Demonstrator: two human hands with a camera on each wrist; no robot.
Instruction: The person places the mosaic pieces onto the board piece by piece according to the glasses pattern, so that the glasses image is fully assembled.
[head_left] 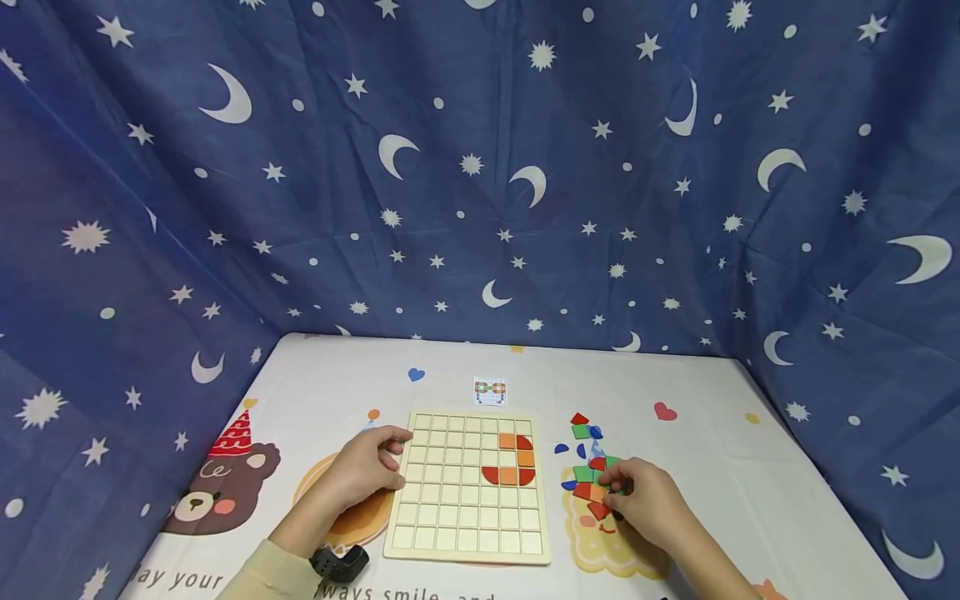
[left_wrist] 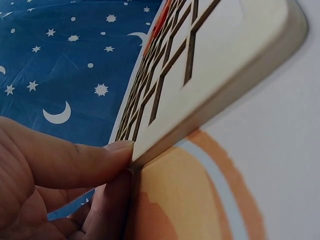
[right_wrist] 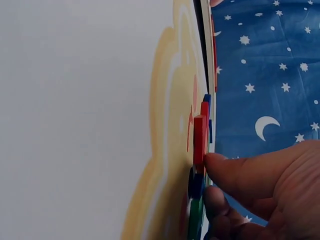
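A pale wooden grid board (head_left: 450, 492) lies flat on the table. Red quarter-round and orange square pieces (head_left: 508, 476) fill several cells in its right half. My left hand (head_left: 367, 468) rests at the board's left edge; thumb and fingers touch the rim in the left wrist view. To the board's right, my right hand (head_left: 645, 498) reaches into a loose pile of coloured pieces (head_left: 582, 474). In the right wrist view its thumb is against a red piece (right_wrist: 199, 140), with a blue piece (right_wrist: 196, 185) beside the fingertips. Nothing plainly shows between thumb and forefinger.
Behind the board lies a small pattern card (head_left: 490, 391). Blue half-rounds (head_left: 561, 448) and a green square (head_left: 581, 432) lie at the pile's far side. A printed cloth (head_left: 712, 467) covers the table; a blue star-and-moon curtain (head_left: 480, 208) hangs behind.
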